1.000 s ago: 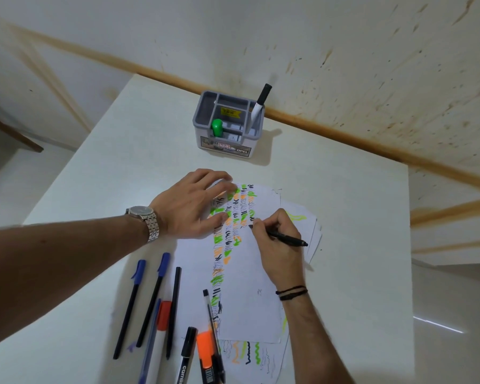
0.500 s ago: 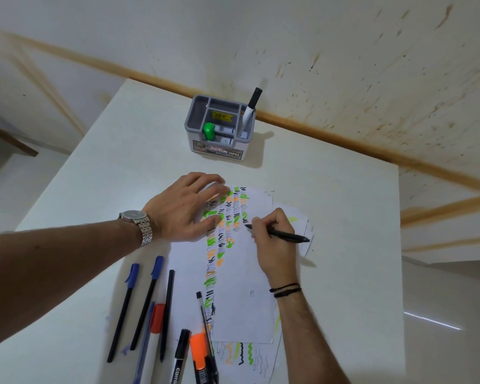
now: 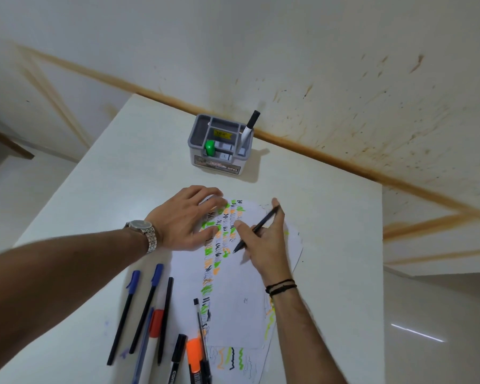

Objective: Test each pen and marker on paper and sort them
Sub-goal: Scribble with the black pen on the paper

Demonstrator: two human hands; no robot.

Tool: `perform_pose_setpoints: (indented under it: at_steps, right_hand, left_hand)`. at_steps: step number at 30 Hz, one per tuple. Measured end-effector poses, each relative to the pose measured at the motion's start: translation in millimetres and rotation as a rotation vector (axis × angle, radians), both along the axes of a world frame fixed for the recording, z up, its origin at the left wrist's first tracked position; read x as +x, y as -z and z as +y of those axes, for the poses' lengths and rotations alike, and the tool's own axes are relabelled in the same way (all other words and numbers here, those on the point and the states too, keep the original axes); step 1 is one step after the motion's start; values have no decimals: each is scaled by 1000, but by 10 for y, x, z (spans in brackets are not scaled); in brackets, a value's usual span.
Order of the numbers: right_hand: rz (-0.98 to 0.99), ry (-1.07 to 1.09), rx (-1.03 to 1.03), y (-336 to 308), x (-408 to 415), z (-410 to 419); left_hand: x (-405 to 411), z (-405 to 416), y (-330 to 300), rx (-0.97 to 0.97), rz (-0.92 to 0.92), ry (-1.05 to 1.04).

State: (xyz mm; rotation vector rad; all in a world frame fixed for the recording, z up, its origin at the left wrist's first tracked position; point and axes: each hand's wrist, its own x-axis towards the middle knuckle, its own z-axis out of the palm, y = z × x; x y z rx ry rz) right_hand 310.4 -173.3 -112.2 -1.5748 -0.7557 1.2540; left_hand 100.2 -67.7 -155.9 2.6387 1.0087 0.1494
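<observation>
A grey organiser (image 3: 219, 159) is standing at the far side of the white surface (image 3: 122, 173), holding a green-capped marker (image 3: 209, 148) in a front compartment and a black-capped white marker (image 3: 248, 128) leaning out of the right one. The left hand (image 3: 185, 218) is lying flat with fingers released, pressing the scribbled paper (image 3: 239, 286). The right hand (image 3: 263, 242) is gripping a black pen (image 3: 257, 229), tip just above the paper. Other pens (image 3: 150, 309) are lying near the paper's left edge.
</observation>
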Motion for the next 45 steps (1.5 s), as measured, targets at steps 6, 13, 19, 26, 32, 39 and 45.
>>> perform_pose_setpoints:
  at_steps: [6,13,19,26,32,39,45]
  right_hand:
    - [-120,-103,30,-97,43,119]
    - [-192,-148,22,-134,76,260]
    - [-162,-84,53,-99,147,473]
    - [-230,42,233,-360,241,914]
    - [-356,-27,404,-705,181,1445]
    - [-465,-199,463,-856,-104,1940]
    - [-783,-437,396,-807,-272,2179]
  left_hand:
    - [-1,-5,2,2,-9,-4]
    - [-15,14,6,-17,-21,-13]
    - [-4,16,3,-28,-18,-15]
    - [-15,27,2,19,19,-72]
    - [2,16,-50,11,26,-85]
    - [-1,15,-43,-1,24,-95]
    - [9,21,-44,-5,4,-98]
